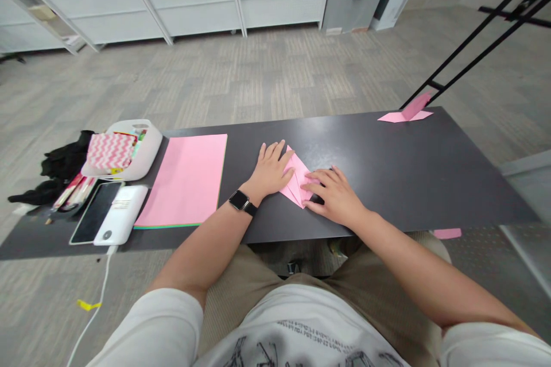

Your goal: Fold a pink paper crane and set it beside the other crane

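Observation:
A folded pink paper (296, 179) lies on the dark table (387, 166) in front of me. My left hand (270, 170) rests flat on its left part, fingers stretched out, with a dark watch on the wrist. My right hand (334, 194) lies over the paper's right tip, its fingers pressing down on the fold. Neither hand lifts the paper off the table.
A stack of pink sheets (186, 180) lies to the left. Beyond it are a white tray (142, 155) with a chevron pouch (111, 150), a phone (95, 211), a white power bank (121, 215), pens and black cloth. A finished pink fold (407, 113) sits at the far right corner.

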Available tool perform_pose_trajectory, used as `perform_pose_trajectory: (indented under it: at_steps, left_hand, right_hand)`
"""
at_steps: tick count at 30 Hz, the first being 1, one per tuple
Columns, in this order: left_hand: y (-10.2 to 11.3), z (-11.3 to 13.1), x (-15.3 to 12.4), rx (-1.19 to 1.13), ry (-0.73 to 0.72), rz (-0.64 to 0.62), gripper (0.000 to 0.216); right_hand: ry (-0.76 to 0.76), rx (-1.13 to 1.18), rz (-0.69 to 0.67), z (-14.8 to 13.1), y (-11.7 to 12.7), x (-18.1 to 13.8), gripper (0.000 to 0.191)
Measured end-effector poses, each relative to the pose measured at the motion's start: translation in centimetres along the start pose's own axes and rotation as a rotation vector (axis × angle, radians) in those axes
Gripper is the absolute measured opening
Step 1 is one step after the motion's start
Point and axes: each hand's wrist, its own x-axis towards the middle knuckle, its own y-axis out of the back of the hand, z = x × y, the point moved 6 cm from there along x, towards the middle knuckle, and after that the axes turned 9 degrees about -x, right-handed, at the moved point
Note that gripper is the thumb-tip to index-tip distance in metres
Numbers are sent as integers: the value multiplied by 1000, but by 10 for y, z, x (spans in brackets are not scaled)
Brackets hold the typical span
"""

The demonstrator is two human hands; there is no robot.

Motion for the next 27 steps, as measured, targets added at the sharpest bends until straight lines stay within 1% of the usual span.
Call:
perform_pose_trajectory:
  at_steps: [3, 5, 7, 10, 12, 14, 16, 21, 27]
  left_hand:
    - [13, 7, -3, -44, -31, 97, 44]
    - [21, 12, -8, -90, -71, 132, 38]
    - [23, 16, -13, -136, -120, 106, 33]
    - [20, 20, -18, -183, -187, 4, 24]
    - [17, 19, -20, -191, -194, -56, 19]
    - [15, 16, -19, -191, -184, -88, 16]
    - [15, 15, -19, -197, -181, -98, 18]
    - [15, 14, -22, -191, -229, -105, 36]
    - [10, 11, -26, -137, -217, -98, 32]
  right_hand:
    - [-5, -8, -5, 0, 1, 1, 34]
    - [-6, -14, -11, -1, 2, 2, 33]
    - [-3, -21, -20, -2, 3, 3, 33]
    - [0, -29, -28, -3, 4, 4, 33]
    - [1, -28, -30, -3, 4, 4, 32]
    - [-2, -25, -30, -3, 3, 4, 31]
    - [-3, -20, -30, -2, 2, 4, 32]
    - [-2, -21, -21, -1, 0, 2, 33]
    - [1, -27, -1, -3, 1, -1, 33]
